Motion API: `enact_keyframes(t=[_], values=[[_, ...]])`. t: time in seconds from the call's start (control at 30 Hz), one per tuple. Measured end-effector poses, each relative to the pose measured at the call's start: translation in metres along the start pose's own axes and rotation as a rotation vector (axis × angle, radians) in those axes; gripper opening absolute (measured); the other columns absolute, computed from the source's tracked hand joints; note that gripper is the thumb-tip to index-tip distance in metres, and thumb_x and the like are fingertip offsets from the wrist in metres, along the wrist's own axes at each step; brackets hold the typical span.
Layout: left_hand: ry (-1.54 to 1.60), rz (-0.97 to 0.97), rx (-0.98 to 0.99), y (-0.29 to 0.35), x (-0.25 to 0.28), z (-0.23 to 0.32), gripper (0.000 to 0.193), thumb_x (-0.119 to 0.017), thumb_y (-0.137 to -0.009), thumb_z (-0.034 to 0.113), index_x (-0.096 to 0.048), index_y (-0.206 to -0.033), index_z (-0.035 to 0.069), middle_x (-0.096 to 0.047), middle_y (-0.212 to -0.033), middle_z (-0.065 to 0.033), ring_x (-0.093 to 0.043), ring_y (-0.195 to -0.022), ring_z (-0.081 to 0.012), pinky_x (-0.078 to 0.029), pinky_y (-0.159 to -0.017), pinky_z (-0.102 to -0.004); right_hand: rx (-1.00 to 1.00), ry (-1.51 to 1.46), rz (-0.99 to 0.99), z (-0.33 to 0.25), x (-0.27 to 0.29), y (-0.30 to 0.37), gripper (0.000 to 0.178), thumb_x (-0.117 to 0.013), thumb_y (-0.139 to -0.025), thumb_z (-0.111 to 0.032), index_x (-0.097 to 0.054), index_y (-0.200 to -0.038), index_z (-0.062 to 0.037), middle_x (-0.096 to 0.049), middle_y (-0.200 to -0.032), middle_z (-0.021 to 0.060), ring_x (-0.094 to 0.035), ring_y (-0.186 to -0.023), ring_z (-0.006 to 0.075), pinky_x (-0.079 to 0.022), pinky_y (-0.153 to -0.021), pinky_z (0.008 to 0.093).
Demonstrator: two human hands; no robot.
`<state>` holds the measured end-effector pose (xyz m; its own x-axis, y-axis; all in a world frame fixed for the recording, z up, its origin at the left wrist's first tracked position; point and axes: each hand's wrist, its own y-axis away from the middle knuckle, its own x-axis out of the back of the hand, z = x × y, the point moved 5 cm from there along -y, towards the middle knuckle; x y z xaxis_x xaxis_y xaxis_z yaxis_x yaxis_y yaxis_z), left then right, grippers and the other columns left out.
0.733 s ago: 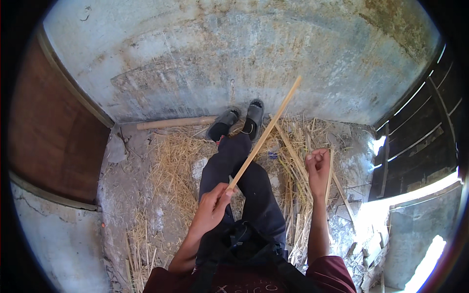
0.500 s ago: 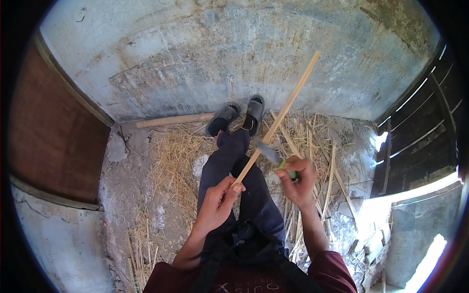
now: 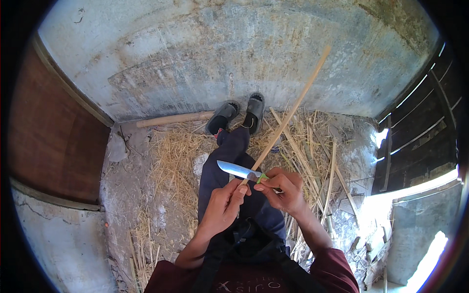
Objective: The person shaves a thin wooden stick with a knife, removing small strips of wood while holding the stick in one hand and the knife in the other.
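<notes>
My left hand (image 3: 223, 204) is closed around the near end of a long, thin strip (image 3: 293, 107) of pale wood or bamboo. From there the strip slants away, up and to the right, across my legs towards the wall. My right hand (image 3: 284, 190) grips the green handle of a knife (image 3: 235, 169). The broad blade lies across the strip just beyond my left fingers, its tip pointing left. Blade and strip appear to touch. My two hands are close together above my thighs.
Curly shavings (image 3: 176, 154) and straw-like litter cover the floor around my sandals (image 3: 255, 113). Several loose strips (image 3: 333, 171) lie to the right. A pole (image 3: 173, 119) rests along the foot of the concrete wall (image 3: 195, 63). A brown panel (image 3: 58, 127) stands at left, dark slats (image 3: 420, 136) at right.
My right hand has brought the knife back along the strip, nearer to my left hand, and the blade has turned to point left. The strip's far end has shifted slightly right.
</notes>
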<state>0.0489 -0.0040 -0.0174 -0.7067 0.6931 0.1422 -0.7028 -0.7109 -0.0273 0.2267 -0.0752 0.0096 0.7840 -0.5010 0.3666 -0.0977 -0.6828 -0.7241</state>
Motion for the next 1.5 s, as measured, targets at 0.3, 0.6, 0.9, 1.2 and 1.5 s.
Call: enact_keyframes(t=[0.3,0.6,0.9,1.2,1.5], values=[[-0.213,0.105,-0.091,0.003,0.003,0.032,0.019,-0.060,-0.113,0.017,-0.066,-0.109,-0.001,-0.050,-0.065,-0.0063,-0.042,-0.053,-0.0110,-0.035,-0.051,-0.0333,0.011,0.009,0.007,-0.008,0.000,-0.005,0.030,-0.094,-0.084,-0.011,-0.065,-0.088,-0.0045,-0.069,-0.073,0.0125,-0.067,-0.056,0.0205,-0.044,-0.046,0.0312],[-0.179,0.085,-0.082,0.004,-0.002,0.021,0.018,-0.061,-0.112,0.016,-0.065,-0.113,-0.002,-0.055,-0.068,-0.0088,-0.045,-0.053,-0.0138,-0.036,-0.052,-0.0343,0.022,0.012,-0.018,-0.005,-0.001,0.003,0.029,-0.094,-0.083,-0.011,-0.066,-0.087,-0.0051,-0.071,-0.074,0.0116,-0.068,-0.055,0.0201,-0.045,-0.045,0.0304],[-0.188,0.157,-0.180,0.010,-0.007,0.024,0.019,-0.063,-0.111,0.015,-0.066,-0.117,-0.003,-0.061,-0.071,-0.0112,-0.051,-0.052,-0.0151,-0.040,-0.052,-0.0325,0.089,0.119,-0.010,-0.014,0.001,0.003,0.032,-0.094,-0.081,-0.010,-0.063,-0.085,-0.0064,-0.069,-0.073,0.0110,-0.065,-0.052,0.0193,-0.044,-0.043,0.0306],[-0.198,0.154,-0.090,0.014,-0.002,0.028,0.023,-0.065,-0.111,0.020,-0.066,-0.104,-0.002,-0.044,-0.062,-0.0072,-0.040,-0.052,-0.0112,-0.032,-0.050,-0.0330,0.105,0.121,0.082,-0.008,0.006,-0.001,0.027,-0.094,-0.081,-0.010,-0.067,-0.085,-0.0077,-0.069,-0.074,0.0076,-0.064,-0.051,0.0198,-0.044,-0.041,0.0333],[-0.181,0.124,-0.075,0.019,-0.001,0.029,0.025,-0.065,-0.111,0.021,-0.064,-0.101,-0.001,-0.042,-0.062,-0.0062,-0.035,-0.053,-0.0103,-0.030,-0.049,-0.0334,0.156,0.176,0.083,-0.009,0.014,0.001,0.029,-0.095,-0.079,-0.012,-0.067,-0.085,-0.0085,-0.068,-0.073,0.0065,-0.064,-0.050,0.0195,-0.044,-0.041,0.0323]])
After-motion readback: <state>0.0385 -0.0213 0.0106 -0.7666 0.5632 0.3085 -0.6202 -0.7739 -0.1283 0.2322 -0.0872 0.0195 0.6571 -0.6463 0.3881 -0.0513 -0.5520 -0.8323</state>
